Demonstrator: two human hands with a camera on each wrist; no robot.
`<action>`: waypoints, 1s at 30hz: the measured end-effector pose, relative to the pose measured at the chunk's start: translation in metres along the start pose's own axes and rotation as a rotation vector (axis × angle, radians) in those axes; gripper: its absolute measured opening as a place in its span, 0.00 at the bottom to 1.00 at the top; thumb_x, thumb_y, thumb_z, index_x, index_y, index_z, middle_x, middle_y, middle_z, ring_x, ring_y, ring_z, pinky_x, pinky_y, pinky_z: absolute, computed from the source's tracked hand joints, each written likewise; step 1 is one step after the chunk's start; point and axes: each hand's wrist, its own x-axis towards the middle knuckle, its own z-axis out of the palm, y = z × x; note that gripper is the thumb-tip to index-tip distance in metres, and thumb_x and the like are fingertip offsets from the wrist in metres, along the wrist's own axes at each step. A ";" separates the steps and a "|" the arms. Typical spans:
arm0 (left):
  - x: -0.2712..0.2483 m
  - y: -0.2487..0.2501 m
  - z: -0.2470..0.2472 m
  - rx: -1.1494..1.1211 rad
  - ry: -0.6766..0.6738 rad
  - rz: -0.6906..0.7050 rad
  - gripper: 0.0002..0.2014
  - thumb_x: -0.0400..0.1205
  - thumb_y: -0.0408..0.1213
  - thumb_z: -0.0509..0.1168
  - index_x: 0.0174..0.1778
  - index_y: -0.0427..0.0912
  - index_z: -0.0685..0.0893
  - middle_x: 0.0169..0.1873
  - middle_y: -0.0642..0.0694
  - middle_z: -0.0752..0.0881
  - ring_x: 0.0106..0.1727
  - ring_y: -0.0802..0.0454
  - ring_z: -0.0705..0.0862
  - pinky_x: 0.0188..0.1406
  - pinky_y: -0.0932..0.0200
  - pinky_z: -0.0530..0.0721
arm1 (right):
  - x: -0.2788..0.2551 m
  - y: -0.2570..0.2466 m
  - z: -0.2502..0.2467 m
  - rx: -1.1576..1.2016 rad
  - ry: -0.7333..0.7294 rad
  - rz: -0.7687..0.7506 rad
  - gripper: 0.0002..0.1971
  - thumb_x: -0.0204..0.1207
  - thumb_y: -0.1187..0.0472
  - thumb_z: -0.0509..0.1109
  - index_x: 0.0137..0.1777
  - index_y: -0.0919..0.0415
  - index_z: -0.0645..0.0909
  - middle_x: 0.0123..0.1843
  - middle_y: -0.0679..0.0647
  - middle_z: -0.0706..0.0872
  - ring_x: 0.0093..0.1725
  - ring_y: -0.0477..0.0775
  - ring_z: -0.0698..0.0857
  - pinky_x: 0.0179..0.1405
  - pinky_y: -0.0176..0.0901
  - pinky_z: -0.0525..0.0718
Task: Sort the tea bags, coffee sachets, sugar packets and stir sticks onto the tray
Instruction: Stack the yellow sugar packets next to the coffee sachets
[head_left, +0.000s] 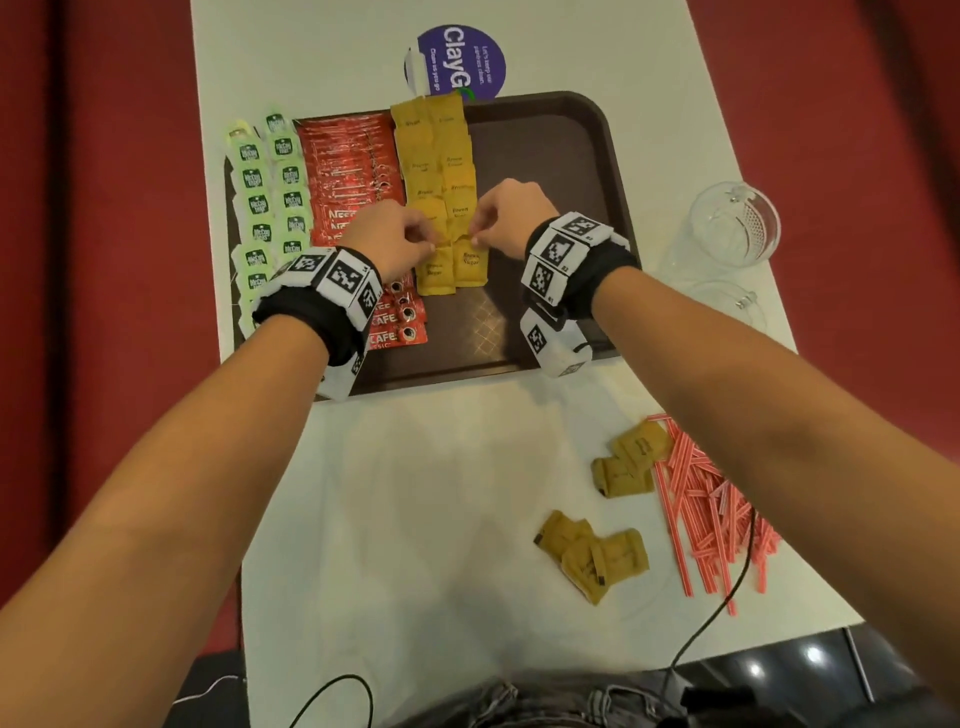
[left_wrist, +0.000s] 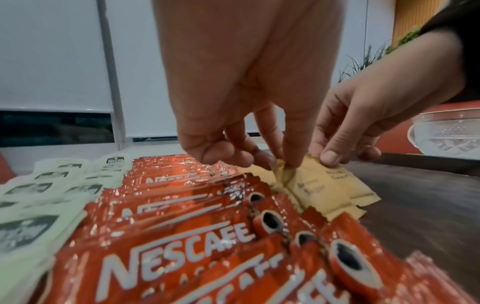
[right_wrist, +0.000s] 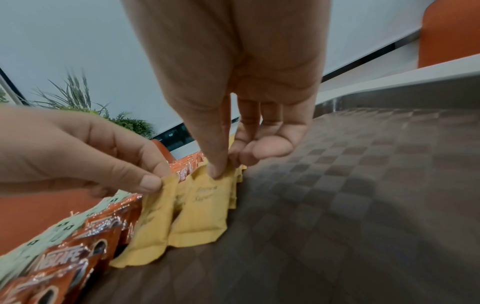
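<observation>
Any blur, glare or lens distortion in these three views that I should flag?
Head view: sharp mid-frame, edges bowed by the wide lens, glare patch on the tray. Left wrist view: glints on the coffee sachets, nearest ones and the tea bags soft. Right wrist view: near tray floor smeared, sugar packet print barely legible, right hand looms large.

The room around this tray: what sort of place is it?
Probably an office pantry or canteen: a white table with a "clean as you go" sticker, red seating, window blinds and a potted plant.
</observation>
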 end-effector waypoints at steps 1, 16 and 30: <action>0.001 -0.001 -0.001 -0.004 0.000 0.002 0.09 0.80 0.36 0.65 0.55 0.41 0.86 0.56 0.41 0.84 0.58 0.44 0.80 0.54 0.57 0.74 | 0.002 -0.001 0.001 -0.001 -0.005 -0.006 0.05 0.74 0.60 0.73 0.49 0.57 0.86 0.55 0.54 0.87 0.55 0.52 0.84 0.57 0.43 0.82; 0.000 -0.003 -0.002 -0.001 0.093 0.021 0.10 0.79 0.37 0.66 0.53 0.40 0.86 0.48 0.40 0.86 0.52 0.44 0.82 0.49 0.55 0.77 | -0.002 0.001 -0.002 -0.015 0.036 -0.098 0.11 0.75 0.57 0.72 0.57 0.54 0.83 0.54 0.50 0.82 0.52 0.48 0.81 0.55 0.40 0.80; -0.133 0.046 0.070 -0.109 -0.249 0.243 0.11 0.80 0.38 0.67 0.56 0.40 0.84 0.47 0.42 0.86 0.40 0.55 0.77 0.38 0.68 0.68 | -0.184 0.109 0.008 0.068 -0.199 0.054 0.14 0.74 0.64 0.72 0.59 0.58 0.82 0.51 0.53 0.85 0.48 0.50 0.82 0.51 0.38 0.77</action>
